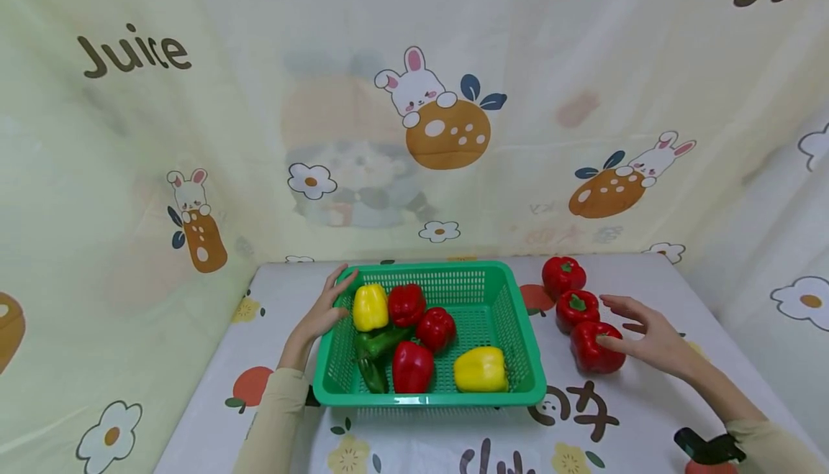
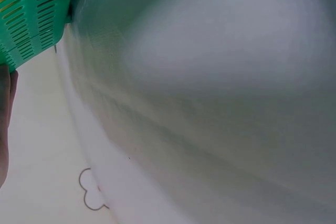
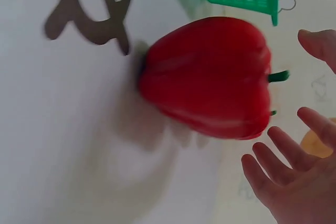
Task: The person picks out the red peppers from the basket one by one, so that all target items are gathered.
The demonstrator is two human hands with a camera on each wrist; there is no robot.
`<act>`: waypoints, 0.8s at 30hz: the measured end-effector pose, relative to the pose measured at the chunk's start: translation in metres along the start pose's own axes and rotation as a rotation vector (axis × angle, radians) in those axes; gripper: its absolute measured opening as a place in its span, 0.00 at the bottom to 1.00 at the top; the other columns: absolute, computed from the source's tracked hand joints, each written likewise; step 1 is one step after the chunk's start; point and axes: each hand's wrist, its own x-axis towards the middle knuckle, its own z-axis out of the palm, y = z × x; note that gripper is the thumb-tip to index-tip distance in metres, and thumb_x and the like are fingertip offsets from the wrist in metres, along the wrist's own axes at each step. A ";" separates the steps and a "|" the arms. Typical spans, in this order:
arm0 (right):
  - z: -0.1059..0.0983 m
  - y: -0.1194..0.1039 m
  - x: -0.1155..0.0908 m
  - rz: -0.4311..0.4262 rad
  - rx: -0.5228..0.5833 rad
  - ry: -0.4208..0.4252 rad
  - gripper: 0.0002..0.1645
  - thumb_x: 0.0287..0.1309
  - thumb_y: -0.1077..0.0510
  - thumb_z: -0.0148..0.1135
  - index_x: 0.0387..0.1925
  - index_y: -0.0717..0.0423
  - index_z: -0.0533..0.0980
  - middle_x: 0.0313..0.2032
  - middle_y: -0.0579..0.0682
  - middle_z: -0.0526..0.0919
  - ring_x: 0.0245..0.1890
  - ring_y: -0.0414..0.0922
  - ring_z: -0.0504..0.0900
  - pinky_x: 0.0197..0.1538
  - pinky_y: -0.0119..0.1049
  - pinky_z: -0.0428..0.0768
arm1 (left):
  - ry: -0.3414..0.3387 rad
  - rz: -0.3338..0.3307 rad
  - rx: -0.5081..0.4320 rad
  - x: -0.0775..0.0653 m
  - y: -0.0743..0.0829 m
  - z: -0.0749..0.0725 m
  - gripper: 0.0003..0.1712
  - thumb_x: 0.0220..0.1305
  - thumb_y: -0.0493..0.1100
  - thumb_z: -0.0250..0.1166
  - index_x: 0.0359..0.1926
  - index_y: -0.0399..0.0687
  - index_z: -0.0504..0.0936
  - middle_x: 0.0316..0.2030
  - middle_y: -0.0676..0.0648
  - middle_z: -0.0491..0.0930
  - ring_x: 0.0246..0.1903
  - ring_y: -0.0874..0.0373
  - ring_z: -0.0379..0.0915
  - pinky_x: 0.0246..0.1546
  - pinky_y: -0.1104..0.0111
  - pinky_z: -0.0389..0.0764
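A green plastic basket [image 1: 518, 316] holds two yellow bell peppers [image 1: 481, 370], several red bell peppers [image 1: 412, 367] and dark green peppers [image 1: 383, 342]. At its left rim, my left hand [image 1: 322, 313] touches the basket with fairly straight fingers; the left wrist view shows only part of this hand beside the slotted basket wall [image 2: 39, 17]. To the right of the basket stand three red bell peppers in a line. Over the nearest red bell pepper [image 3: 207, 80], my right hand [image 1: 657, 341] spreads its fingers and thumb. In the right wrist view, a gap separates them from it.
A white printed cloth [image 1: 395, 445] covers the table. Behind it hangs a pale curtain [image 1: 531, 42] with rabbit and fruit prints. The farthest red bell pepper [image 1: 563, 276] sits near the table's back edge, with another red bell pepper [image 1: 577, 308] in the middle.
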 end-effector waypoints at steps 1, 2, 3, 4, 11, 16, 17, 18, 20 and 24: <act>-0.001 -0.003 0.002 -0.008 -0.009 0.004 0.48 0.50 0.54 0.73 0.69 0.65 0.62 0.62 0.71 0.68 0.57 0.69 0.70 0.50 0.64 0.76 | 0.001 -0.001 -0.002 0.000 0.000 0.000 0.47 0.50 0.22 0.53 0.75 0.32 0.52 0.76 0.33 0.33 0.74 0.33 0.26 0.64 0.33 0.46; -0.001 -0.006 0.004 -0.010 -0.019 0.005 0.48 0.50 0.53 0.74 0.69 0.64 0.62 0.63 0.71 0.68 0.58 0.68 0.70 0.50 0.64 0.76 | 0.002 -0.002 -0.005 0.000 -0.001 0.001 0.47 0.50 0.22 0.53 0.75 0.32 0.52 0.76 0.33 0.33 0.74 0.33 0.26 0.64 0.33 0.45; -0.001 -0.009 0.006 -0.009 -0.025 0.004 0.48 0.51 0.52 0.73 0.69 0.64 0.62 0.63 0.70 0.68 0.58 0.68 0.69 0.51 0.64 0.75 | 0.003 -0.004 -0.007 -0.001 -0.001 0.001 0.48 0.50 0.22 0.53 0.75 0.33 0.53 0.76 0.33 0.33 0.74 0.33 0.26 0.64 0.33 0.45; -0.001 -0.012 0.008 -0.010 -0.027 -0.001 0.48 0.51 0.52 0.73 0.69 0.64 0.62 0.63 0.70 0.68 0.59 0.68 0.69 0.51 0.65 0.75 | 0.003 -0.004 -0.010 -0.001 -0.001 0.001 0.48 0.49 0.22 0.53 0.75 0.32 0.53 0.76 0.33 0.33 0.74 0.33 0.26 0.64 0.32 0.45; 0.002 -0.036 0.027 -0.034 -0.026 -0.041 0.46 0.52 0.52 0.73 0.68 0.63 0.63 0.64 0.68 0.68 0.61 0.68 0.66 0.50 0.66 0.75 | 0.014 -0.008 -0.008 0.004 -0.014 0.002 0.49 0.49 0.22 0.52 0.76 0.37 0.53 0.77 0.37 0.32 0.74 0.34 0.25 0.64 0.33 0.48; 0.009 -0.061 0.041 -0.061 -0.018 -0.046 0.43 0.56 0.52 0.70 0.68 0.62 0.64 0.64 0.67 0.68 0.61 0.69 0.67 0.47 0.65 0.77 | 0.040 -0.005 0.006 0.014 -0.042 0.005 0.51 0.49 0.23 0.52 0.77 0.45 0.54 0.78 0.43 0.33 0.75 0.38 0.26 0.64 0.34 0.50; 0.011 -0.066 0.043 -0.066 -0.015 -0.044 0.42 0.56 0.52 0.70 0.68 0.62 0.65 0.64 0.67 0.69 0.60 0.69 0.68 0.47 0.65 0.77 | 0.041 -0.006 0.004 0.014 -0.041 0.005 0.51 0.49 0.23 0.52 0.77 0.45 0.54 0.78 0.43 0.33 0.75 0.38 0.26 0.64 0.34 0.50; 0.013 -0.071 0.046 -0.077 -0.012 -0.043 0.41 0.57 0.51 0.69 0.68 0.62 0.65 0.63 0.67 0.69 0.60 0.68 0.69 0.48 0.65 0.77 | 0.041 -0.004 0.003 0.013 -0.041 0.005 0.51 0.49 0.23 0.52 0.77 0.44 0.54 0.78 0.43 0.33 0.75 0.38 0.26 0.63 0.34 0.50; 0.018 -0.081 0.051 -0.094 -0.009 -0.045 0.40 0.58 0.52 0.69 0.67 0.62 0.66 0.62 0.66 0.71 0.59 0.67 0.71 0.48 0.64 0.77 | 0.041 -0.003 -0.004 0.013 -0.042 0.006 0.51 0.49 0.23 0.52 0.77 0.44 0.54 0.78 0.44 0.33 0.75 0.38 0.26 0.64 0.34 0.50; 0.030 -0.099 0.061 -0.104 0.032 -0.078 0.38 0.59 0.53 0.68 0.67 0.61 0.67 0.62 0.64 0.72 0.59 0.64 0.73 0.48 0.58 0.79 | 0.038 -0.004 -0.018 0.013 -0.042 0.006 0.51 0.49 0.23 0.52 0.77 0.45 0.54 0.78 0.45 0.33 0.75 0.38 0.25 0.63 0.35 0.51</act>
